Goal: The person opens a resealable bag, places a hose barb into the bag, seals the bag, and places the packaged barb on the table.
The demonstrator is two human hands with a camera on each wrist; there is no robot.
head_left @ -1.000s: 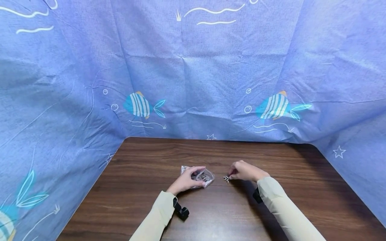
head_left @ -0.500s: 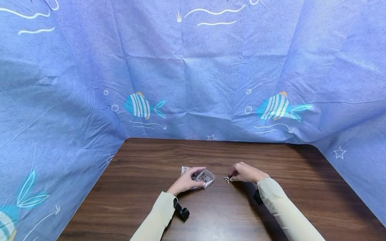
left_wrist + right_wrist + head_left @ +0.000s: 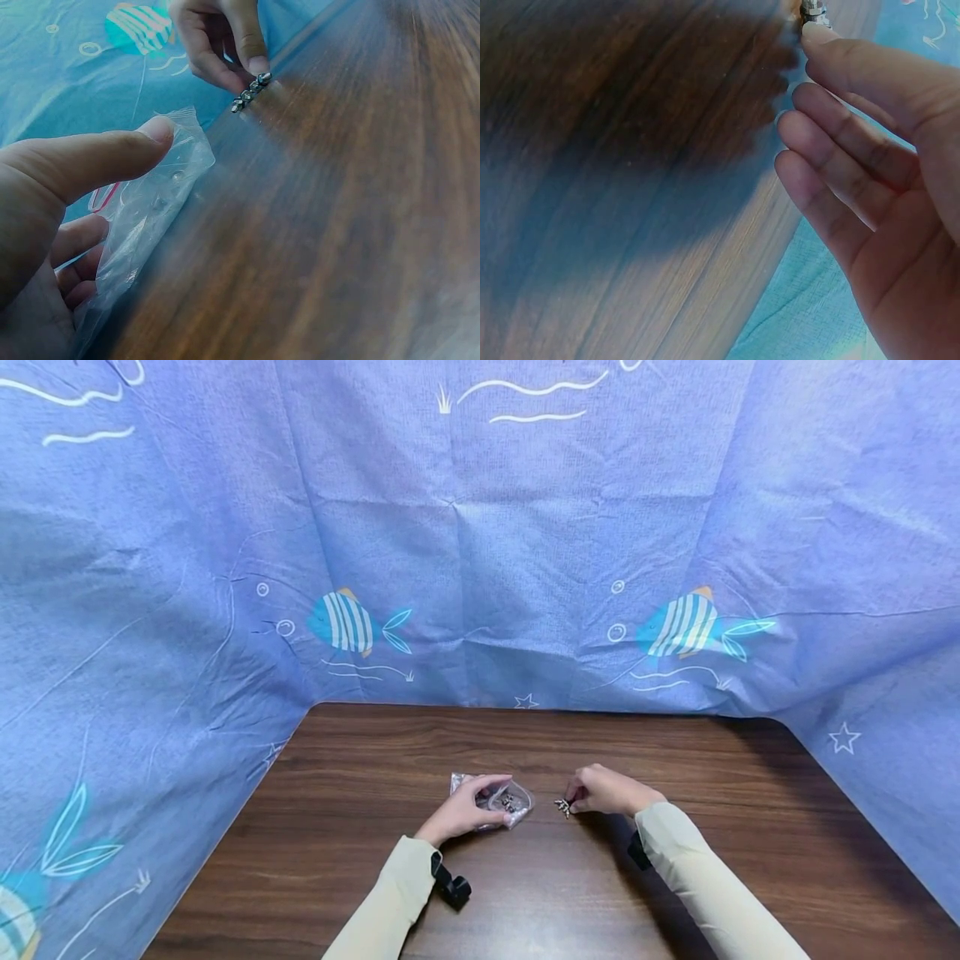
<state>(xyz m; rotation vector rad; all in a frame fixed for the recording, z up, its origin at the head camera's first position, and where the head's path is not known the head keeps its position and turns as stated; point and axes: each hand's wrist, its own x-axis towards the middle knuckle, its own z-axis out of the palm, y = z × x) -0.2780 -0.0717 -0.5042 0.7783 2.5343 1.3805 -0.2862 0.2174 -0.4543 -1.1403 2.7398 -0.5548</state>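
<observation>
My left hand holds a clear plastic zip bag on the table, its mouth spread wide between thumb and fingers. Several small shiny metal pieces lie inside it. A red line runs along the bag in the left wrist view. To the right of the bag sits a small pile of silvery metal pieces, their exact kind too small to tell. At the pile's right side, my right hand pinches at a metal piece with thumb and forefinger. Its other fingers curve loosely in the right wrist view.
A dark wood-grain table carries everything. Blue cloth printed with striped fish hangs behind the table and along its sides. A black strap-on device sits on the left wrist, another on the right.
My right hand has shifted very slightly left and its fingers have moved a little at the pile. The left hand and the bag stay in place.
</observation>
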